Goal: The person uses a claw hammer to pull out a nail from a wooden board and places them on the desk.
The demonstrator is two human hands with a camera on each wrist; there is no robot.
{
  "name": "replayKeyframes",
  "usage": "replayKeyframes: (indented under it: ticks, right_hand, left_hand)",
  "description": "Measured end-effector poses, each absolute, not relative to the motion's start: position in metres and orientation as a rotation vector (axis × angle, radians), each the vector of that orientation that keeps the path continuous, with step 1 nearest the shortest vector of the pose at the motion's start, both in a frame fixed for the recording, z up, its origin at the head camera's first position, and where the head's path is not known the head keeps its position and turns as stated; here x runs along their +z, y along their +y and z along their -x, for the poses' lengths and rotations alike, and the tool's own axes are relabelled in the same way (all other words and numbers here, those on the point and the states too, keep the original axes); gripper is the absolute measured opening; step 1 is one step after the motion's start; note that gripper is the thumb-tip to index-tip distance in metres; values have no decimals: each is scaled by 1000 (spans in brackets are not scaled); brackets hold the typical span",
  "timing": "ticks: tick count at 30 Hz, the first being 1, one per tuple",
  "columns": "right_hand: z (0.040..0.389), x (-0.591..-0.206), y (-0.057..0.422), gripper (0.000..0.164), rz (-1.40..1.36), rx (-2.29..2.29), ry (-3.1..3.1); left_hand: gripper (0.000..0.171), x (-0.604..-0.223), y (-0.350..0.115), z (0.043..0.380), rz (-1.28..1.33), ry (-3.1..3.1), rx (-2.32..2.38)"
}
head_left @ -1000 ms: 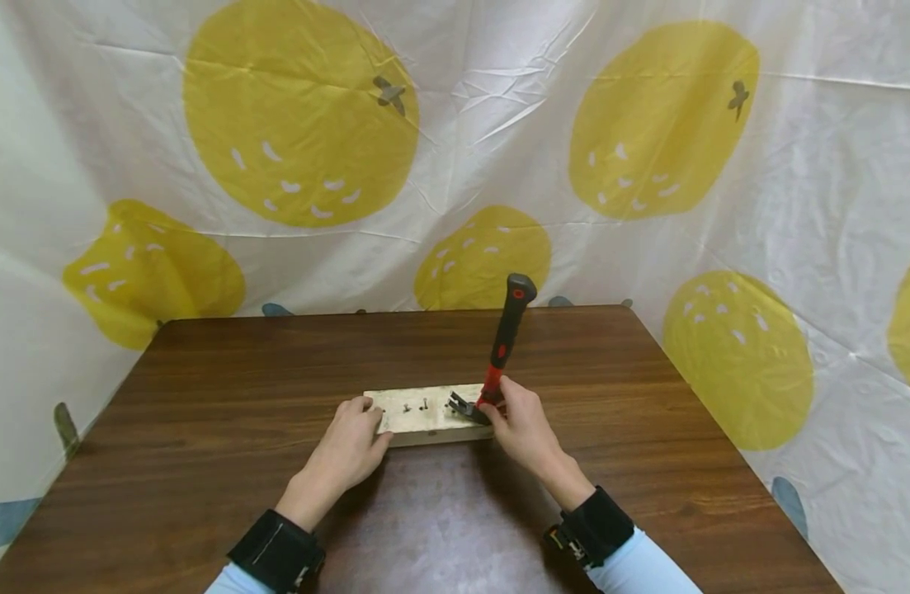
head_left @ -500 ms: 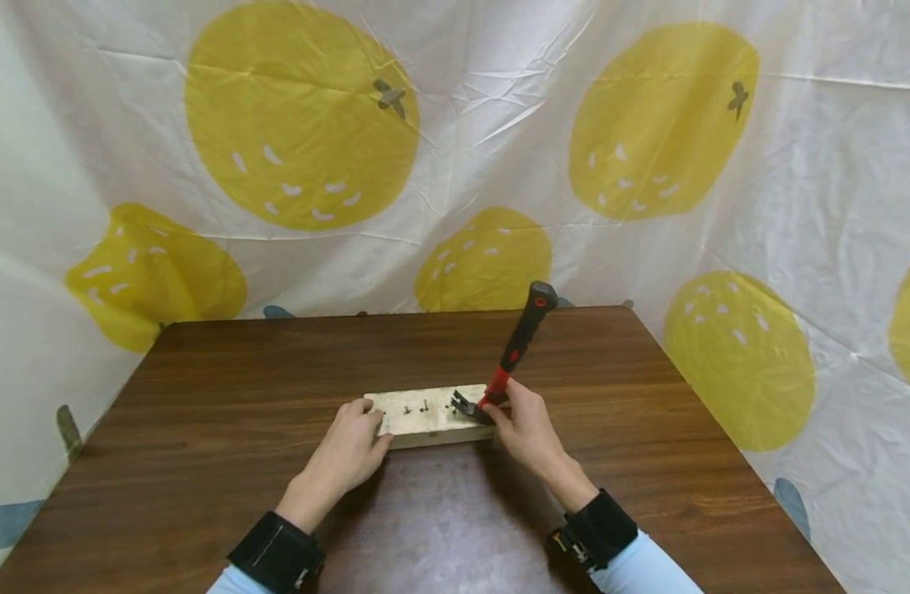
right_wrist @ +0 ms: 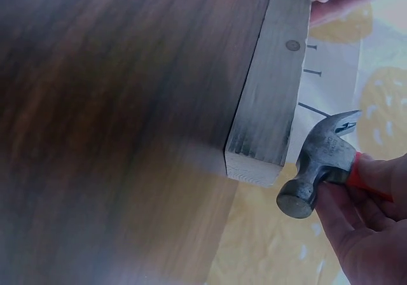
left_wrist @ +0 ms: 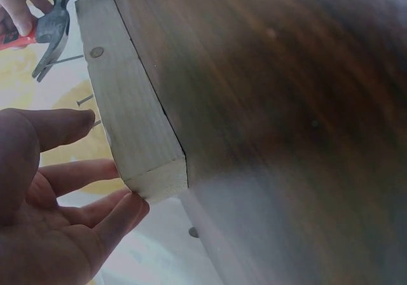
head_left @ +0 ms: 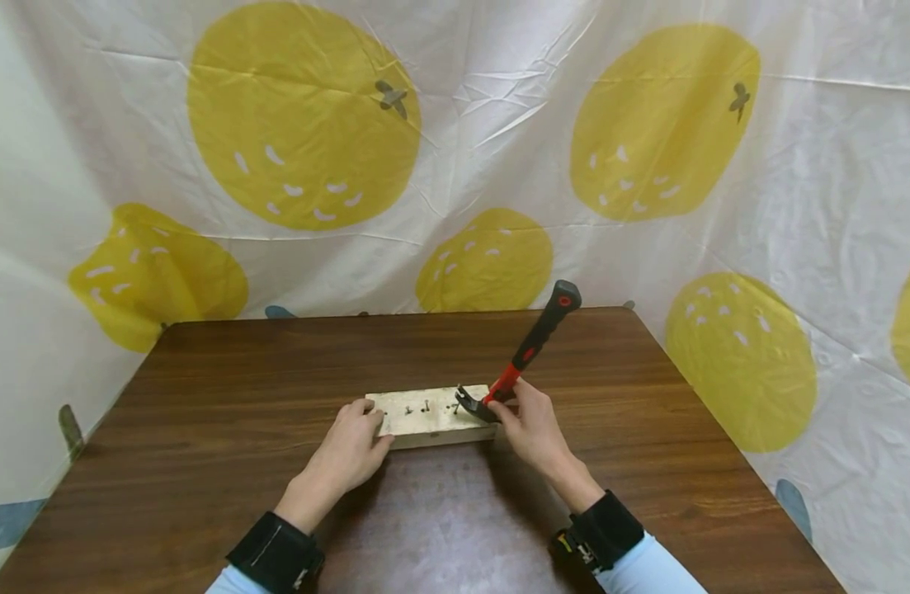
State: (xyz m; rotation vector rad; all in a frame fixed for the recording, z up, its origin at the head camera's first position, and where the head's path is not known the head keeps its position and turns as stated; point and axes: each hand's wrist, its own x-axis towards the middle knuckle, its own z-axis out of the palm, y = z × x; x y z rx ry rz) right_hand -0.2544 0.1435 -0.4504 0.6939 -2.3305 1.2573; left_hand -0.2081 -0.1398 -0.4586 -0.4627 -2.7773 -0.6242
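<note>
A white cloth (head_left: 492,107) printed with large yellow fruit and a few blue-grey patches hangs creased behind the table and along its left and right sides. The brown wood-grain table (head_left: 239,396) spreads below it, with a pale shine near its front edge. From the near side, 2 light-blue sleeves (head_left: 651,568) reach in.

A claw hammer (head_left: 527,351) leans over the right end of a pale wooden block, its black-and-red handle slanting up, away from the person and to the right, its dark metal claw pointing left. The wooden block (head_left: 434,422) lies lengthwise across the middle of the table, between the hands.

The left hand (head_left: 346,441) grips the block's left end, thumb at the near edge and fingers over the top. The right hand (head_left: 536,429) pinches the hammer's red neck, just beside its head. Black bands (head_left: 276,551) circle the 2 wrists.

Out of the block's top stand 3 nails: 2 shorter nails (right_wrist: 313,73) towards the left hand and 1 longer nail (right_wrist: 313,109) at the claw; from here I can't quite tell whether the claw touches it. A round knot (right_wrist: 292,45) marks the block's near side.
</note>
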Motion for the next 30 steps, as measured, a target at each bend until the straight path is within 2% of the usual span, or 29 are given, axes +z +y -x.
replayKeyframes:
  ticks: [11, 30]
  right_hand:
    - [254, -450, 144, 17, -672, 1297, -2333]
    - [249, -440, 144, 16, -653, 1351, -2326]
  left_hand:
    - [35, -459, -140, 209, 455, -2795, -667]
    - [33, -456, -142, 209, 444, -2787, -686]
